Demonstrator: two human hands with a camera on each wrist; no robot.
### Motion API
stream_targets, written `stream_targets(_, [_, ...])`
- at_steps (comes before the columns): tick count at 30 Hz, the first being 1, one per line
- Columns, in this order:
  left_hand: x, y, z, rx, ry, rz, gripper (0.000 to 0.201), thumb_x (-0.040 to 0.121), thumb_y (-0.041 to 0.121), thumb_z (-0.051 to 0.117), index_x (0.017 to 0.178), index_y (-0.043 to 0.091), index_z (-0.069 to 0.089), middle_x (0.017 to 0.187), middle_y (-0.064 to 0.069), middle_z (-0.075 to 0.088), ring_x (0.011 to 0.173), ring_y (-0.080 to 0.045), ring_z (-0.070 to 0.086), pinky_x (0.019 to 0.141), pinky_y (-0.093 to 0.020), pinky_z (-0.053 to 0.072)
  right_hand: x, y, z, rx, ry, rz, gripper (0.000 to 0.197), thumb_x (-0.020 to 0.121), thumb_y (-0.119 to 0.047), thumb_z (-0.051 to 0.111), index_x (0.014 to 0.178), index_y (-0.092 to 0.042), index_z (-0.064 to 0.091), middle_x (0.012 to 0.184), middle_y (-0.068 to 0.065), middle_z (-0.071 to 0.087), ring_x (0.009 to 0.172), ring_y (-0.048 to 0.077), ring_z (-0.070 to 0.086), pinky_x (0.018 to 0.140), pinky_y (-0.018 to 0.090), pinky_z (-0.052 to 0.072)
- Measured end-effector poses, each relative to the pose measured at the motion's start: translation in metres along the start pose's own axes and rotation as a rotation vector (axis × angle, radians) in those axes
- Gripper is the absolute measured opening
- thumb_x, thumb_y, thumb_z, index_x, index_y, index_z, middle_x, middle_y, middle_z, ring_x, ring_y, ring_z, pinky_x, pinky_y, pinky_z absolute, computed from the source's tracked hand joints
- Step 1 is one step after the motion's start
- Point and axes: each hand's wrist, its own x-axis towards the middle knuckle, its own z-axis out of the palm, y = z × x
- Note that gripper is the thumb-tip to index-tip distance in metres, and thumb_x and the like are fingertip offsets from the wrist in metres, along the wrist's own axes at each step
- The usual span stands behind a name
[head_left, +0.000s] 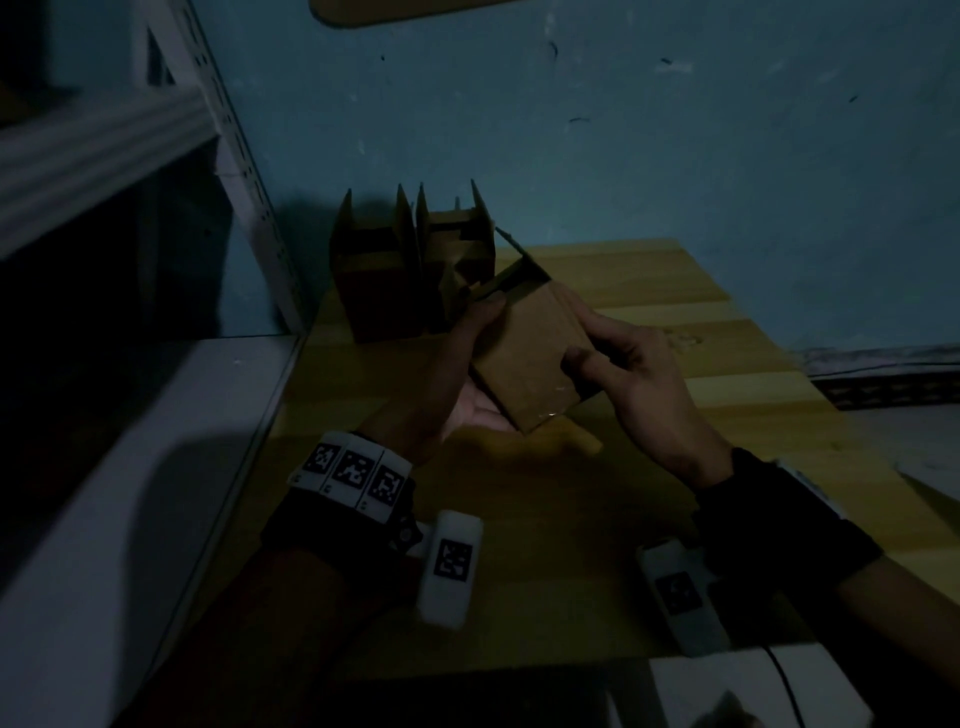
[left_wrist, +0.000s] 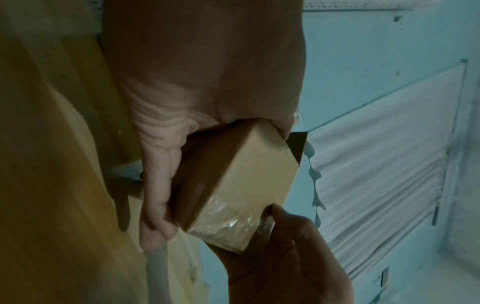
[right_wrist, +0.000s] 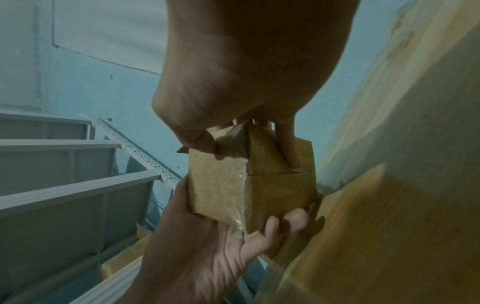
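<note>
Above wooden table (head_left: 737, 358), left hand (head_left: 460, 379) and right hand (head_left: 641, 374) grips clamp one taped box (head_left: 524, 353), contents hidden.

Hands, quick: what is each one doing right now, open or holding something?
Left hand: holds the small cardboard box, fingers curled round it.
Right hand: pinches the same box, thumb on top.

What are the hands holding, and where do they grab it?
A small cardboard box: the left hand cradles its underside, the right hand pinches its taped end.
</note>
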Motion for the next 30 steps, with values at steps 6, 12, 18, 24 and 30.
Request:
stream_targets(6, [0.0, 0.0, 0.001, -0.018, -0.033, 0.009, 0.063, 0.083, 0.061, 0.044, 0.132, 0.02, 0.04, 0.12, -0.013, 0.059, 0.111, -0.038, 0.06, 0.084, -0.05, 0.052, 0.003, -0.001, -0.002, 0.067, 0.018, 0.004, 0.056, 0.088, -0.012, 0.055, 0.145, -0.013, 0.054, 0.125, 0.002, 0.071, 0.099, 0.017, 0.068, 0.077, 0.029, 0.055])
stream_targets(12, [0.001, -0.004, 0.006, 0.016, -0.039, 0.04, 0.085, 0.069, 0.064, 0.049, 0.141, 0.019, 0.037, 0.132, -0.016, 0.056, 0.111, -0.038, 0.062, 0.082, -0.049, 0.056, 0.005, 0.004, -0.003, 0.093, 0.064, 0.039, 0.052, 0.088, -0.016, 0.054, 0.14, -0.014, 0.061, 0.113, 0.01, 0.074, 0.089, 0.02, 0.063, 0.068, 0.032, 0.05])
stream_targets(18, [0.008, -0.011, 0.003, 0.094, -0.069, 0.087, 0.082, 0.077, 0.07, 0.049, 0.143, 0.023, 0.035, 0.134, -0.015, 0.055, 0.11, -0.035, 0.064, 0.082, -0.047, 0.058, 0.008, 0.012, -0.005, 0.124, 0.092, 0.045, 0.05, 0.085, -0.012, 0.052, 0.132, -0.002, 0.065, 0.091, -0.016, 0.07, 0.079, 0.002, 0.061, 0.063, 0.019, 0.049])
stream_targets(24, [0.014, -0.018, 0.003, 0.09, -0.049, 0.107, 0.084, 0.082, 0.071, 0.052, 0.148, 0.023, 0.032, 0.138, -0.015, 0.053, 0.108, -0.032, 0.066, 0.081, -0.044, 0.059, 0.012, 0.017, -0.006, 0.138, 0.1, 0.071, 0.049, 0.087, -0.002, 0.049, 0.133, -0.005, 0.065, 0.103, -0.006, 0.07, 0.087, 0.004, 0.06, 0.065, 0.016, 0.048])
stream_targets(30, [0.015, -0.018, 0.006, 0.078, -0.044, 0.098, 0.091, 0.078, 0.073, 0.054, 0.149, 0.022, 0.031, 0.14, -0.015, 0.051, 0.109, -0.031, 0.065, 0.076, -0.039, 0.059, 0.012, 0.014, -0.007, 0.113, 0.092, 0.068, 0.053, 0.087, 0.008, 0.047, 0.135, -0.009, 0.065, 0.107, -0.003, 0.072, 0.088, 0.005, 0.064, 0.064, 0.017, 0.05])
